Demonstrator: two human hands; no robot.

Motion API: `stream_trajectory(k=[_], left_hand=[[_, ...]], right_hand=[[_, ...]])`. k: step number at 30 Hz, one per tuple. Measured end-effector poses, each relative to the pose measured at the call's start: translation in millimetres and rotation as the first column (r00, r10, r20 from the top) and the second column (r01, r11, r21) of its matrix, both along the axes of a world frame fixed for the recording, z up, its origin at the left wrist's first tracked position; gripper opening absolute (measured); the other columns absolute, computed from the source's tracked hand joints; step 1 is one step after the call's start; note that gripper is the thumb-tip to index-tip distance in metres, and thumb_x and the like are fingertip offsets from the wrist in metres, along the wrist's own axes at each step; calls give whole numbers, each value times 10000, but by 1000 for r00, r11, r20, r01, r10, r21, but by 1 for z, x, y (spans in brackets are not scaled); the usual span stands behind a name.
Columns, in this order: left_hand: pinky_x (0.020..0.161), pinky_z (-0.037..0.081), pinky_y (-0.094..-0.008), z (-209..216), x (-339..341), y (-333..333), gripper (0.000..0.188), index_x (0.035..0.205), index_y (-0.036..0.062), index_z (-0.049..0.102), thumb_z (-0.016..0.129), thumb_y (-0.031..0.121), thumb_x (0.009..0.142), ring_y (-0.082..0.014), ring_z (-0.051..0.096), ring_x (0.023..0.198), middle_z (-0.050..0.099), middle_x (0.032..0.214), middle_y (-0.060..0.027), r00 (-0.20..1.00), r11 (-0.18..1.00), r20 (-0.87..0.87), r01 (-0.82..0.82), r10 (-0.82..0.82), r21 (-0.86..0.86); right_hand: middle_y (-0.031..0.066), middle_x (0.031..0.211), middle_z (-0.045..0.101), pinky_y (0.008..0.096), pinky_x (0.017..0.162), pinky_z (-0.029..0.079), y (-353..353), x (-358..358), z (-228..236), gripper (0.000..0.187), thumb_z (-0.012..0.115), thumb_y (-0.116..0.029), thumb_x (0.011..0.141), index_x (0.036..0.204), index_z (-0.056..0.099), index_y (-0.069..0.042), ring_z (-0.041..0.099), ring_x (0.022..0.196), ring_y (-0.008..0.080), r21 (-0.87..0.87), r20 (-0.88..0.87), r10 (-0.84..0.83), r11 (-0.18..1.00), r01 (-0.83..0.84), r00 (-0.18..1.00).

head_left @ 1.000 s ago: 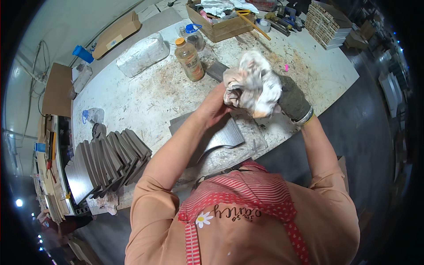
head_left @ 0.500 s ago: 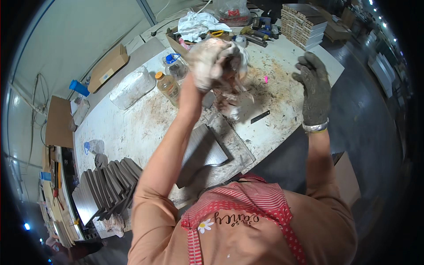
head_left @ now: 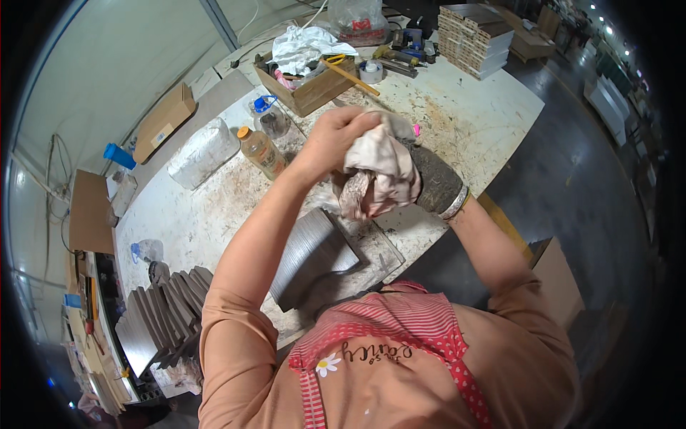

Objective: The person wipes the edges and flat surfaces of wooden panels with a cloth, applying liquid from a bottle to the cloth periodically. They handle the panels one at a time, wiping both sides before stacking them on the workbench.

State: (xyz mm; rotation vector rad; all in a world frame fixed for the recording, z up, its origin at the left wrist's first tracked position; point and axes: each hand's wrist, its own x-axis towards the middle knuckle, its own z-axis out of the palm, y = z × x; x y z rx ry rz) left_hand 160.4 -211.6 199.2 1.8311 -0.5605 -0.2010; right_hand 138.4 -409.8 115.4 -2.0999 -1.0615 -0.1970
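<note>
We see the left hand, bare, just above the middle of the frame, its fingers clenched around the top of a stained white rag. The right hand, in a dark work glove, sits directly to the right of the rag and presses against it; the cloth hides its fingers, so we cannot tell whether they grip it or only lie against it. The rag hangs bunched between both hands, above the worktable.

Below the hands, near the centre, a curved grey panel lies on the table. At lower left a row of similar grey pieces leans together. Left of the hands stands a bottle with an orange cap, and beside it a clear jar with a blue lid. A wooden box of tools sits at upper centre, with a stack of boards towards the upper right.
</note>
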Motion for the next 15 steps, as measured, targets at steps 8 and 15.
stream_trajectory(k=[8,15], left_hand=[[882,437,-425,-90,-20,59,680,1357,107,344,402,598,890,-257,449,1152,404,1340,-118,797,945,-600,-244,67,-219],[780,447,-262,-75,-43,24,195,1058,58,557,527,194,921,-92,549,902,608,970,-16,867,628,-488,-324,-102,-707]], right_hand=[[132,1269,517,334,1004,380,-7,-6,-3,537,615,-295,829,1277,470,-38,508,1143,242,-48,87,-447,891,452,890],[57,1235,542,284,927,441,-3,-4,-29,550,569,-195,901,1362,329,-16,540,1074,190,-264,-85,-398,893,365,913]])
